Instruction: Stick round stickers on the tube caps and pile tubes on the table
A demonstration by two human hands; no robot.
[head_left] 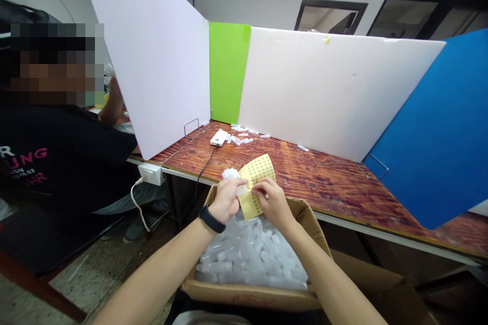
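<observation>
From my head camera I look down at my two hands, held close together just past the near edge of the table. My left hand (225, 201), with a black wristband (211, 219) on its wrist, is closed in a narrow pinch on a small white piece (241, 191), and a crumple of white film (230, 174) sticks up just beyond it. My right hand (273, 204) is in a narrow pinch too, its fingertips (256, 188) on the edge of a yellow sheet of small round labels (259, 175). The sheet stands straight ahead of my grip, between my hands, its long axis nearly upright and leaning away from me and slightly right. My right hand is nearer its lower half, and my left meets its left edge. Under my forearms, an open cardboard box (247, 294) is packed with clear plastic tubes (251, 259). Farther off, on the wood-grain table top (316, 183), more tubes (239, 134) lie scattered near a white power bank (218, 137) with a black cable (202, 177). A white board (335, 91), a green board (226, 71) and a blue board (430, 132) stand along the back, and a person in a black T-shirt (64, 162) sits to my left.
</observation>
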